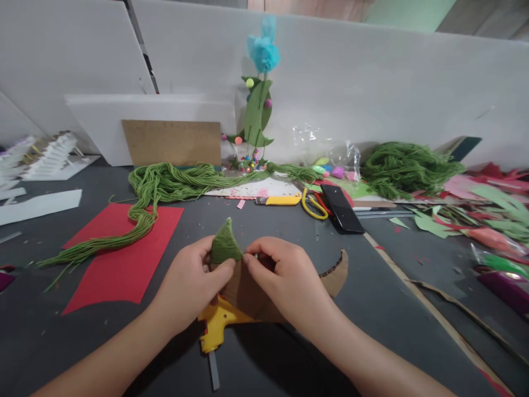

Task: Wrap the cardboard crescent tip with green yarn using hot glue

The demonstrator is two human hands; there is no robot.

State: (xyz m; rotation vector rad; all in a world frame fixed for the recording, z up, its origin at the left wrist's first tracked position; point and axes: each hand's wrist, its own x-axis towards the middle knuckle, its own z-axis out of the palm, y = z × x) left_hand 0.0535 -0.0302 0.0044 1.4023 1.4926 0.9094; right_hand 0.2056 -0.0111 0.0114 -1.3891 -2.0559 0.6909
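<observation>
Both my hands meet at the middle of the dark table. My left hand (194, 281) grips a curved cardboard crescent (334, 275) at its pointed tip, which is wrapped in green yarn (224, 245). My right hand (281, 275) pinches the yarn at the edge of the wrapped part, fingers pressed together. The bare brown end of the crescent sticks out to the right of my right hand. A yellow glue gun (217, 325) lies on the table under my hands.
A long bundle of green yarn (165, 187) trails over a red paper sheet (119, 259) at left. Behind lie a yellow cutter (281, 200), yellow-handled scissors (313, 207), a black phone (341, 208), more green yarn (403, 165), and a green decorated figure (257, 116). Paper scraps cover the right.
</observation>
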